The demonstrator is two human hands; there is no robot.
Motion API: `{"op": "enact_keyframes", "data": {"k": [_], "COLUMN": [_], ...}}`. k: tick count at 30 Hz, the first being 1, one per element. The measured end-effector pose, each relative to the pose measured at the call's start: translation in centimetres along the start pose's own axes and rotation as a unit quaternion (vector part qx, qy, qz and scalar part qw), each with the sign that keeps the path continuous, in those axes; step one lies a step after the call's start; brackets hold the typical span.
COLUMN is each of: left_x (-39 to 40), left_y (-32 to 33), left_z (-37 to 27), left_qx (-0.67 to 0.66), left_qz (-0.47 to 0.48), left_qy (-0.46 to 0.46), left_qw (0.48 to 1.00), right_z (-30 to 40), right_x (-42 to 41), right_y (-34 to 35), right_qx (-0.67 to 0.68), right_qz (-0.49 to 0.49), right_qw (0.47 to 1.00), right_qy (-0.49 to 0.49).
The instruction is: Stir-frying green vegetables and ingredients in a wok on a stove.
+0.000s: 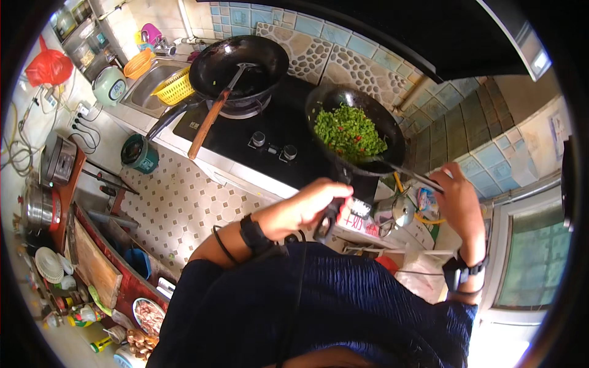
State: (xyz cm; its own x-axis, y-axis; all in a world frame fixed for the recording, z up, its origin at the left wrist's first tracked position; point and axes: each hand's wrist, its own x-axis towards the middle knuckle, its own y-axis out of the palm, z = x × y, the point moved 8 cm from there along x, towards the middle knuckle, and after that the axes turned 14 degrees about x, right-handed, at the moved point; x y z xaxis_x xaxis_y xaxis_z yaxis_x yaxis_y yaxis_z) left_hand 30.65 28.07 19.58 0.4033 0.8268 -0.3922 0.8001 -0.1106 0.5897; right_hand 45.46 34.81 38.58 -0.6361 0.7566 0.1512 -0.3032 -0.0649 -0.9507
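My left hand [317, 202] is wrapped around the dark handle [327, 221] of the right-hand wok [390, 117]. Chopped green vegetables with bits of red [345, 129] fill much of that wok's bowl. In my right hand [460, 202] is the metal shaft of a cooking spatula [409, 174]. Its blade reaches into the wok at the near edge of the greens, partly hidden by the food. To the left, a second wok [221, 57] sits on the other burner, with a wooden-handled spatula [216, 117] resting in it.
The black gas cooktop [294, 124] has two knobs. A yellow basket [177, 87] leans by the steel sink [142, 89]. Right of the stove stands a metal pot [398, 210]. Behind me on the left, a table holds a cutting board [94, 260] and a bowl of raw meat [149, 315].
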Motion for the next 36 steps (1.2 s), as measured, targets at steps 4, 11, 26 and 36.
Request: {"op": "enact_keyframes", "data": {"k": [4, 11, 26, 36], "left_x": [0.4, 1.1, -21.0, -20.5], "left_y": [-0.9, -1.9, -22.0, -20.8], "left_z": [-1.2, 0.0, -9.6, -9.6], "left_qx": [0.041, -0.020, 0.541, 0.372], "left_qz": [0.020, 0.047, -0.624, -0.631], "left_qy": [-0.026, -0.016, 0.179, 0.167], "left_qw": [0.999, 0.999, 0.535, 0.660], "right_z": [1.1, 2.6, -22.8, -11.4], "right_x": [1.3, 4.7, 6.6, 11.4], "right_y": [1.3, 7.2, 11.2, 7.3], "right_qx": [0.194, 0.232, 0.632, 0.402], "right_qz": [0.037, 0.086, -0.331, -0.224], "right_qw": [0.978, 0.938, 0.654, 0.887], "right_qy": [-0.070, -0.243, 0.253, -0.037]}}
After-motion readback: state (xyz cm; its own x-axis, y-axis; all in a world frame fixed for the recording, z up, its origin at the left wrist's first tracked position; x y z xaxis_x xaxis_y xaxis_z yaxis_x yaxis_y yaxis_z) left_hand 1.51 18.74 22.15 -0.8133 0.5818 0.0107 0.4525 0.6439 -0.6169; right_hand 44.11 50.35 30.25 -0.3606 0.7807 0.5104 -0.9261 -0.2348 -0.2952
